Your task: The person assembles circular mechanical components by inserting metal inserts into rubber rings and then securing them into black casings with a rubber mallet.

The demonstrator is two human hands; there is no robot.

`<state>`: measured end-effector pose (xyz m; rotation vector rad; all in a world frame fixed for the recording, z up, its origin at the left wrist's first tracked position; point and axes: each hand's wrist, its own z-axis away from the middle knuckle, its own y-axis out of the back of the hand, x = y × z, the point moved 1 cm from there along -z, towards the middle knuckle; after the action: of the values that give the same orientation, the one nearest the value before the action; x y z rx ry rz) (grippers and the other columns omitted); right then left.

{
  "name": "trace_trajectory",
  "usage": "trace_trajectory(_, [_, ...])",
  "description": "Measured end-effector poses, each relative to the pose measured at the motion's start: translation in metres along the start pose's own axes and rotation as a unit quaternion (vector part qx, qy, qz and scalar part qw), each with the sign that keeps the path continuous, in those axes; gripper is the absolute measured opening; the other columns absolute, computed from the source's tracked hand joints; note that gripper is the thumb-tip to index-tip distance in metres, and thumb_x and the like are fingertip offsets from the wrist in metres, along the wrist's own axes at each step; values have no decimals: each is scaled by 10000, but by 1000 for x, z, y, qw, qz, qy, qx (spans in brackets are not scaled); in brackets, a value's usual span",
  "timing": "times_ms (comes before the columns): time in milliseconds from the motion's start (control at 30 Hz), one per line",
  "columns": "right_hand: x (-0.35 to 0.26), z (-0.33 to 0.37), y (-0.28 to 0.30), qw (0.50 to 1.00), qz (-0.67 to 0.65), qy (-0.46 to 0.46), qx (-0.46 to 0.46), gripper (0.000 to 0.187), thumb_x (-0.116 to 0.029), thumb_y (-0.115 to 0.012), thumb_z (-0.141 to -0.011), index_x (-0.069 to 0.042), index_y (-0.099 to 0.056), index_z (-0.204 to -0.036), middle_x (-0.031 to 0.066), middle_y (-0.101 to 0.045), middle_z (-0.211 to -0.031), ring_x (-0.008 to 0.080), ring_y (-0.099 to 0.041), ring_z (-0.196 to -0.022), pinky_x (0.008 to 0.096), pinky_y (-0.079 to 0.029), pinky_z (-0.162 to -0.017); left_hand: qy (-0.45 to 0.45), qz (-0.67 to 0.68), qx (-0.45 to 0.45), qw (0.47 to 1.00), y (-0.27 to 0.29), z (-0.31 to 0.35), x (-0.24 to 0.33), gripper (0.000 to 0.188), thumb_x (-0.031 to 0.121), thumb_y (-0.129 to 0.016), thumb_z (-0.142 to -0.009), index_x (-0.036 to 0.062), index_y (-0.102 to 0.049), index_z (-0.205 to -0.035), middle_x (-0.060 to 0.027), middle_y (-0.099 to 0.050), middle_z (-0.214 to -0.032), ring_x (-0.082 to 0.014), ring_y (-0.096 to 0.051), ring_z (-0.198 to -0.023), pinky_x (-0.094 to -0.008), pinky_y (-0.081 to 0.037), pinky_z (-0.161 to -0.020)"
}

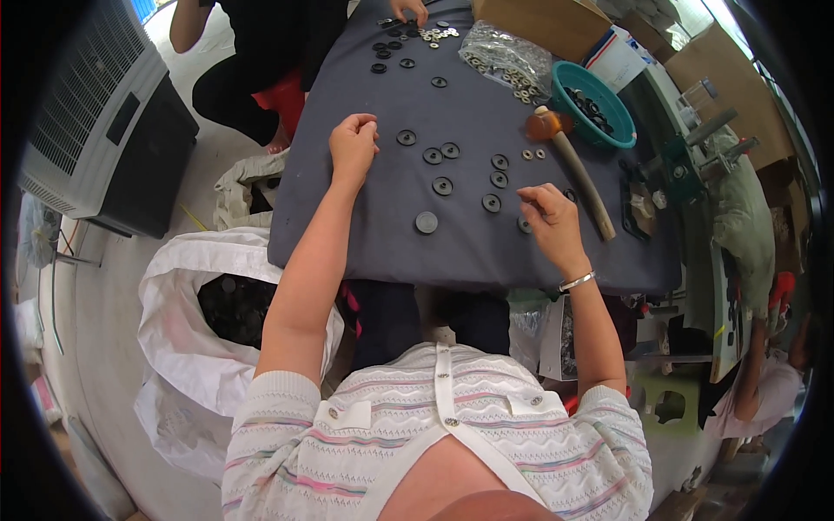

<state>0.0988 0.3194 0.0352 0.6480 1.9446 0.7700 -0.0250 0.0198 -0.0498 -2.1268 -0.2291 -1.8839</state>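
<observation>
My left hand [354, 149] is raised over the left side of the grey cloth-covered table [382, 243], fingers curled together; anything in them is hidden. At the right, my right hand [556, 227] has its thumb and fingers bent into a pinch, and I cannot make out what they hold. A round black disc [525, 225] shows beside its thumb. Several black round discs with a centre stud, like this one [442, 186], lie between the hands. Nearest me is a greyer disc [426, 223] with a plain top. Two small pale rings [533, 154] lie beyond my right hand.
A hammer [584, 178] with a wooden handle lies right of my right hand. Behind it are a teal basin [625, 130] of black parts and a clear bag [499, 50] of rings. Another person's hand [408, 10] works at the far edge. A white sack [174, 295] stands left.
</observation>
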Motion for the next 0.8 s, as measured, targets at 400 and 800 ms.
trace_trajectory(400, [106, 0, 54, 912, 374, -79, 146, 235, -214, -636, -837, -28, -637, -980, 153, -617, -991, 349, -564, -954, 436, -473, -808, -111, -89, -22, 990, -2, 4, -15, 155, 45, -551, -855, -5, -656, -958, -21, -600, -715, -62, -527, -540, -206, -444, -500])
trace_trajectory(800, [154, -8, 58, 930, 334, -144, 51, 279, -232, -646, -828, 21, -592, -934, 204, -623, -922, 386, -587, -909, 470, -456, -795, -126, -116, -8, 985, -1, -2, -18, 144, 87, -589, -820, 10, -675, -905, -41, -614, -644, -103, -579, -569, -255, -467, -571])
